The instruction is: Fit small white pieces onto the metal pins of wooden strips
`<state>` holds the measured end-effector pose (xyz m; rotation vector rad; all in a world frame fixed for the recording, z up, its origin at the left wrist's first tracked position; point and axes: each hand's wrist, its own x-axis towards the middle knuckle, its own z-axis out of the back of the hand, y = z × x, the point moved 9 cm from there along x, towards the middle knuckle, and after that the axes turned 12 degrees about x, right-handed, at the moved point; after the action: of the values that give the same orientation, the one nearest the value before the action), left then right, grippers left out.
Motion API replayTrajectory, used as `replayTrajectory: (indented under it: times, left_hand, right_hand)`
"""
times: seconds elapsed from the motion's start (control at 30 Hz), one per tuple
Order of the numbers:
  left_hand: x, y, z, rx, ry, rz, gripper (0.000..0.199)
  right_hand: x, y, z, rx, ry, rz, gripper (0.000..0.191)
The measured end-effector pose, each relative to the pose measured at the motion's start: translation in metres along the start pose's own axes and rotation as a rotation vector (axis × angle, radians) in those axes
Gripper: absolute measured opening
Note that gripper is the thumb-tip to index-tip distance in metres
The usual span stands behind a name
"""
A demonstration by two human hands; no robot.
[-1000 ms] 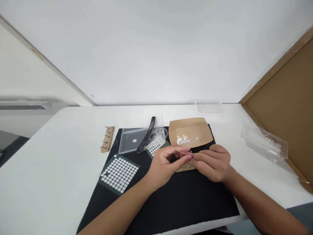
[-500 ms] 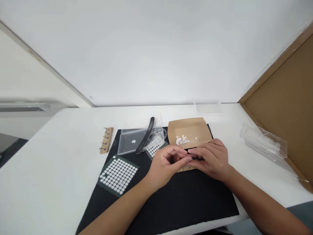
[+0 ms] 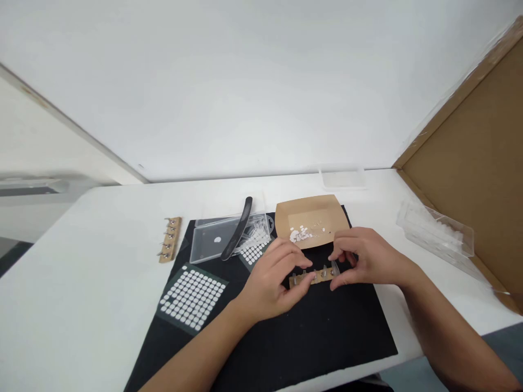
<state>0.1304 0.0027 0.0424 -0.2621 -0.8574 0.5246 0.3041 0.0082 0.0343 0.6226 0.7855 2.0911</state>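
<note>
A cardboard strip (image 3: 318,276) lies on the black mat, with several clear nail tips (image 3: 324,271) standing up along it. My left hand (image 3: 274,280) is at the strip's left part, thumb and fingers apart; its thumb tip overlaps the strip, and I cannot tell whether it presses on it. At the right end, my right hand (image 3: 362,258) has its thumb and index finger spread around the last clear nail tip (image 3: 335,268). Contact with that tip is unclear. Part of the strip is hidden behind my left fingers.
Behind the strip sits a kraft paper tray (image 3: 310,209) with white bits. A black curved nail file (image 3: 237,228) lies across a clear plastic case (image 3: 206,242). Sheets of white adhesive tabs (image 3: 193,298), another strip (image 3: 170,239) and a clear box (image 3: 437,228) lie around.
My hands were close together, fingertips meeting over the strip and hiding most of it. They have since parted, and the strip with its upright nail tips shows. The view has shifted slightly.
</note>
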Motion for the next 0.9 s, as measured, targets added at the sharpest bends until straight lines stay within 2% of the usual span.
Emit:
replayTrajectory:
  times: [0.13, 0.23, 0.67, 0.9]
  left_hand:
    - [-0.003, -0.014, -0.003, 0.017, 0.076, -0.144, 0.019]
    - [-0.007, -0.021, 0.002, -0.016, 0.065, -0.21, 0.022]
    - [-0.012, -0.031, 0.003, -0.01, 0.04, -0.3, 0.034]
    - [-0.012, -0.034, -0.002, -0.033, 0.082, -0.323, 0.029]
  right_hand:
    - [-0.005, -0.009, -0.006, 0.023, 0.093, -0.152, 0.044]
    - [-0.006, -0.013, -0.011, 0.021, 0.138, -0.197, 0.046]
    - [-0.003, -0.033, -0.019, 0.104, 0.183, -0.271, 0.048]
    - [-0.002, -0.034, -0.021, 0.143, 0.182, -0.263, 0.05]
